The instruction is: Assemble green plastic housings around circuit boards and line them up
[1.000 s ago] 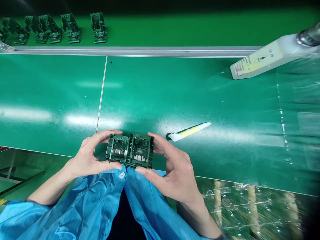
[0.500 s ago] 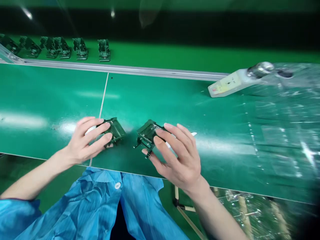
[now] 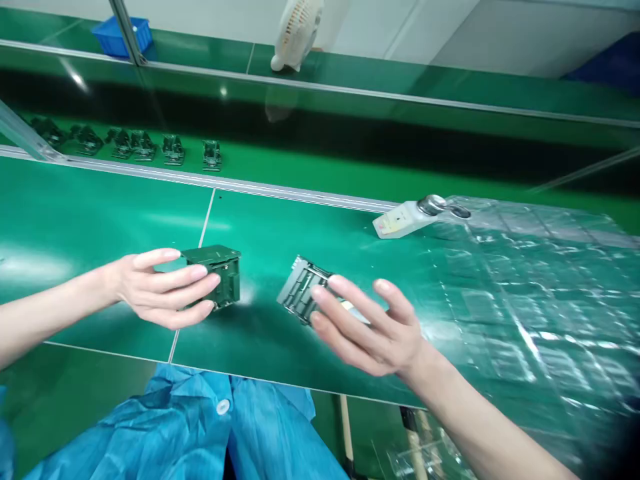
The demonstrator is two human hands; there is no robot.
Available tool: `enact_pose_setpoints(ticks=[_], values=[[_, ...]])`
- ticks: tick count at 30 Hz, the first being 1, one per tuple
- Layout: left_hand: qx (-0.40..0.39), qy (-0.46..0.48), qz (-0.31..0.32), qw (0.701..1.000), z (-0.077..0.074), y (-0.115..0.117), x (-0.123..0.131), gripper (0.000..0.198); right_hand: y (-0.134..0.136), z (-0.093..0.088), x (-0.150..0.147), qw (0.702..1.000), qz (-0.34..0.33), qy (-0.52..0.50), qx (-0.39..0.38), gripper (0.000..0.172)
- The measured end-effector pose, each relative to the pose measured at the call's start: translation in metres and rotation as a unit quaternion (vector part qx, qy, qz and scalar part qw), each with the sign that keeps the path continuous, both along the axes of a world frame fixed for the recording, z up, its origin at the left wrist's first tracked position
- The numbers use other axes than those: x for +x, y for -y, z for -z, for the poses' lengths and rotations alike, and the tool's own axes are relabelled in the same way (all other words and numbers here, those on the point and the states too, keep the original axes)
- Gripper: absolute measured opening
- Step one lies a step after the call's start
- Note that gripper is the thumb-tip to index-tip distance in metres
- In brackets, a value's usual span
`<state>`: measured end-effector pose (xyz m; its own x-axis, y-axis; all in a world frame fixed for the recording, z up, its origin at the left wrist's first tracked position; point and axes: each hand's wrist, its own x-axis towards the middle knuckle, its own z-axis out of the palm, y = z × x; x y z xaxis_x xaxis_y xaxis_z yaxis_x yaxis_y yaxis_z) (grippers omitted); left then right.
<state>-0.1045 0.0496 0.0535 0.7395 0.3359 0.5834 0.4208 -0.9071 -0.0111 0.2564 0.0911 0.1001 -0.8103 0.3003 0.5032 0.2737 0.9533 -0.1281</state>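
My left hand [image 3: 160,287] grips a small green circuit-board module [image 3: 217,273] above the green bench [image 3: 300,233], fingers wrapped round its left side. My right hand [image 3: 370,327] holds a second green module [image 3: 300,293] by its right edge, tilted so its ribbed face shows. The two modules are apart, roughly a hand's width between them. Both hands hover just over the bench near its front edge.
A white labelled bottle [image 3: 405,217] lies on the bench at the back right. Clear plastic trays [image 3: 525,287] cover the right side. Several green modules [image 3: 145,147] sit in a row on the conveyor behind a metal rail. A white fan [image 3: 295,30] stands further back.
The two modules, first held together as one piece, are now split, one in each hand, and raised and moved apart. My view has tilted upward, showing the far shelf.
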Motion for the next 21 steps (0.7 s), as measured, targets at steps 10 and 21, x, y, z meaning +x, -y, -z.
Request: enact_pose_setpoints(ticks=[10,21], values=[[-0.419,0.597,-0.15,0.667,0.027,0.043,0.092,0.049,0.033,0.077,-0.058,0.723,0.156,-0.489,-0.462,0.036],[-0.628,0.696,-0.102,0.333,0.025,0.047,0.111,0.064,0.049,0.079,-0.094,0.47,0.058,-0.535,-0.7,0.043]])
